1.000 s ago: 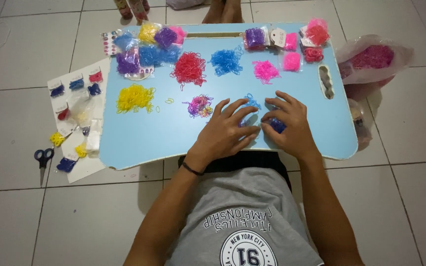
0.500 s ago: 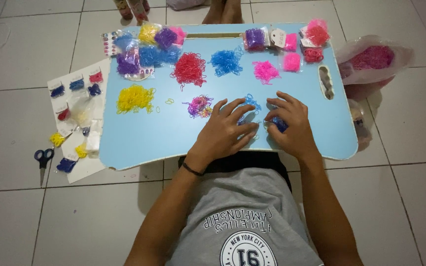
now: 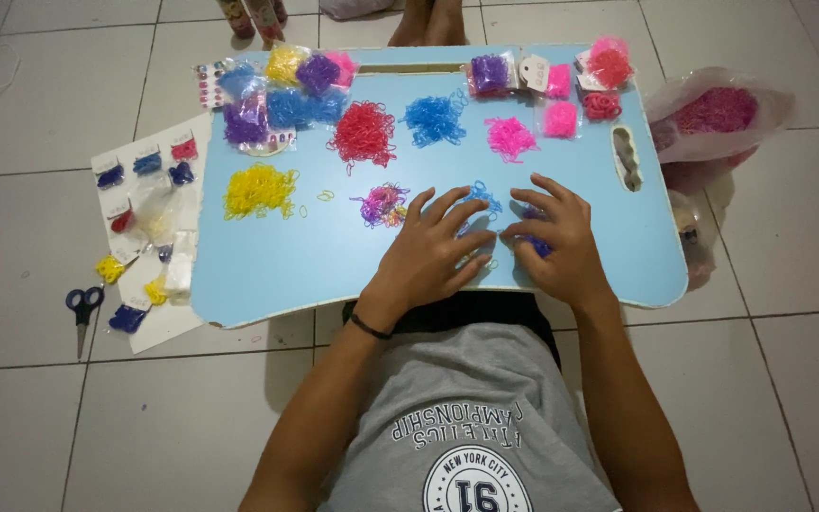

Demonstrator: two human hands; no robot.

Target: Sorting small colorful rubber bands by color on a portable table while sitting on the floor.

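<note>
Head view: I see the right hand's fingertips [image 3: 535, 220] curled down over a small clump of dark blue bands [image 3: 536, 246], which lies under them, partly hidden; whether they pinch it I cannot tell. My left hand [image 3: 433, 251] rests flat just beside it, fingers spread and relaxed, gripping nothing, its tips near a loose light blue clump [image 3: 482, 197]. Both hands lie on a pale blue lap table [image 3: 277, 256]. Farther out sit a multicoloured pile [image 3: 383, 204], a yellow pile [image 3: 259, 189] and a red pile [image 3: 364, 133].
</note>
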